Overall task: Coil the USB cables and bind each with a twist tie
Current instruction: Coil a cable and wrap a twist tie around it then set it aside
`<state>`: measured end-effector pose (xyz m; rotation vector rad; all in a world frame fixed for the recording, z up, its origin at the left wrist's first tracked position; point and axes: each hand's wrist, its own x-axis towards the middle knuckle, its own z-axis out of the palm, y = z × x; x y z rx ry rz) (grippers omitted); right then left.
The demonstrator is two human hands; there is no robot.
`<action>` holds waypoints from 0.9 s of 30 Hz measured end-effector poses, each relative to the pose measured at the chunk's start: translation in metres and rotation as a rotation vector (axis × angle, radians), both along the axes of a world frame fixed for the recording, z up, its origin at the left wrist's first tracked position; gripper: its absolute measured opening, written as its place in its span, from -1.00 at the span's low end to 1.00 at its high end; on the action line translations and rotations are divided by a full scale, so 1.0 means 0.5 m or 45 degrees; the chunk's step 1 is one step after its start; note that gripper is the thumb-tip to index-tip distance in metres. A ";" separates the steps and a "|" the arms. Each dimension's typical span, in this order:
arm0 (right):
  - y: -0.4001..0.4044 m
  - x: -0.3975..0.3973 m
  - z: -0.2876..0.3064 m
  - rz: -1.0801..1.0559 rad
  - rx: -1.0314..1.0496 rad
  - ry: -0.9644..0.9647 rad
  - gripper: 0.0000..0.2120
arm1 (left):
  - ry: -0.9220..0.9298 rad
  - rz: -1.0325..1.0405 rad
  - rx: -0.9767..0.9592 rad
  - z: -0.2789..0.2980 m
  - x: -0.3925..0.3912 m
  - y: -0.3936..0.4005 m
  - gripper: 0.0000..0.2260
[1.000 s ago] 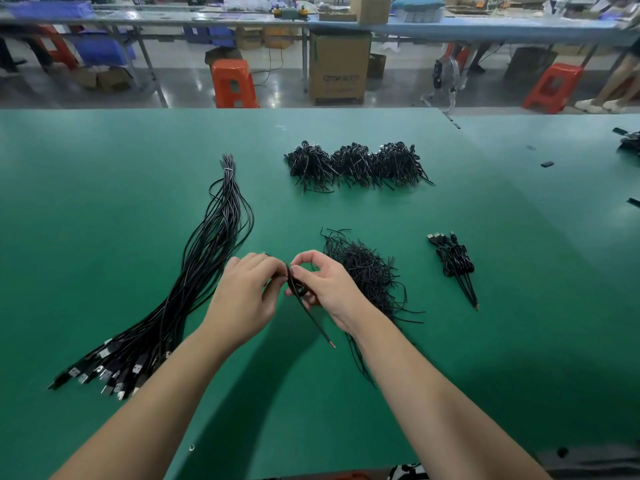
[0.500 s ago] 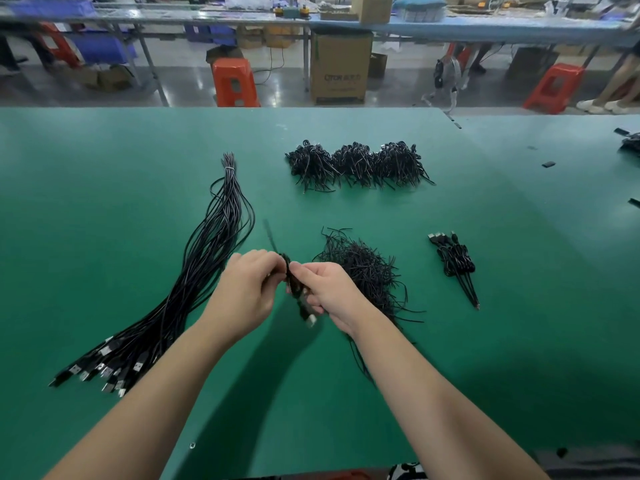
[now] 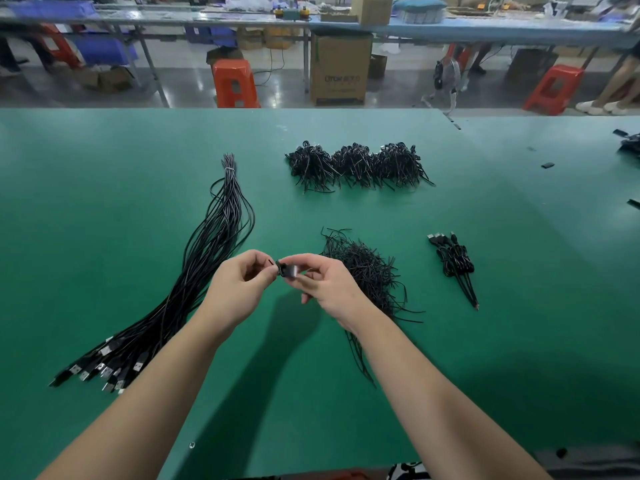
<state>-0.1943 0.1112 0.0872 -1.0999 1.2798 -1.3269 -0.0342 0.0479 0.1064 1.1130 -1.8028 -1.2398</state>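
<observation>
Above the green table point(image 3: 104, 202), both hands hold one small coiled black USB cable point(image 3: 288, 270), blurred by motion. My left hand point(image 3: 239, 289) pinches a short black twist-tie end at the coil's left side. My right hand point(image 3: 329, 289) grips the coil between thumb and fingers. A long bundle of straight black USB cables point(image 3: 194, 282) lies at the left, plugs toward me. A loose pile of black twist ties point(image 3: 367, 271) lies just right of my right hand. A few bound cables point(image 3: 453, 261) lie further right.
Three heaps of bound black cables point(image 3: 356, 166) lie in a row at the table's far middle. Small black bits sit near the right edge point(image 3: 547, 165). Beyond the table are orange stools point(image 3: 235, 83), a cardboard box point(image 3: 339, 67) and workbenches.
The cable's loose tail, which hung down between my hands a second ago, is gone from below; the cable is now a compact coil. Both hands have risen slightly and the coil is spinning.
</observation>
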 end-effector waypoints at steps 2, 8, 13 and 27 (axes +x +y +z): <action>-0.002 0.001 0.000 -0.097 -0.019 0.181 -0.85 | -0.026 0.002 -0.055 -0.001 -0.002 0.003 -0.85; -0.005 0.011 -0.007 -0.112 0.072 0.238 -0.80 | -0.410 -0.061 -0.844 0.006 -0.007 0.018 -0.89; -0.005 0.007 -0.006 -0.048 0.209 0.155 -0.66 | -0.753 -0.198 -1.400 -0.004 -0.003 0.012 -0.84; 0.013 -0.004 0.009 0.113 0.089 0.136 -0.72 | -0.485 -0.153 -1.155 0.011 -0.014 0.021 -0.94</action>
